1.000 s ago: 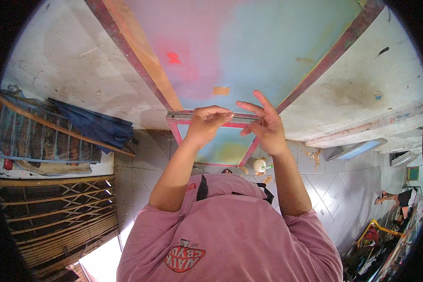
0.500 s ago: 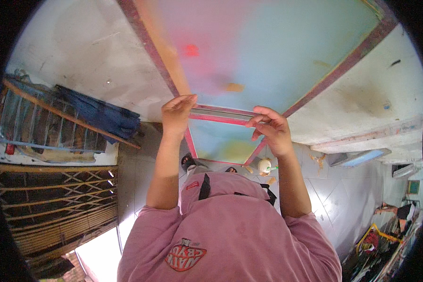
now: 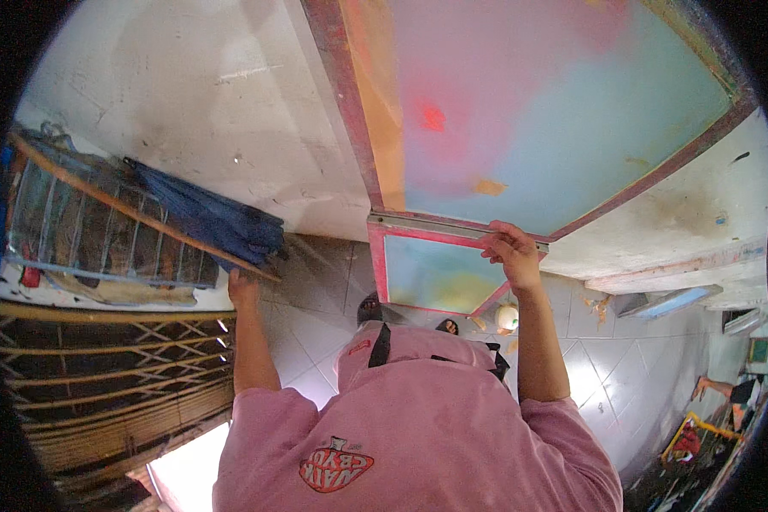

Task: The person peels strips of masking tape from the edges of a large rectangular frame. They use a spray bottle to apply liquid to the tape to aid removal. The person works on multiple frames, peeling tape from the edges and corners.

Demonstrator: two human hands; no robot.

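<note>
A large screen-printing-type frame (image 3: 572, 128) with a maroon border and pink and blue panel leans against the wall. Below it is a smaller pink-bordered panel (image 3: 448, 271), with a narrow grey strip (image 3: 435, 225) along its top edge. My right hand (image 3: 514, 252) is closed on the right end of that edge, fingers curled over it. At the left, my left hand (image 3: 244, 288) reaches beside the lower end of a wooden rail (image 3: 154, 209) and dark blue cloth (image 3: 222, 213). Its fingers are mostly hidden, so I cannot tell whether it grips anything.
A folding metal gate (image 3: 111, 367) stands at the left. A round white object (image 3: 507, 318) lies on the tiled floor (image 3: 307, 290) near my feet. At the far right are a yellow-framed thing (image 3: 700, 435) and what looks like another person's arm (image 3: 715, 387).
My left hand has let go of the strip's left end and moved left and down to the wooden rail. My right hand stays at the strip's right end. The view has shifted left.
</note>
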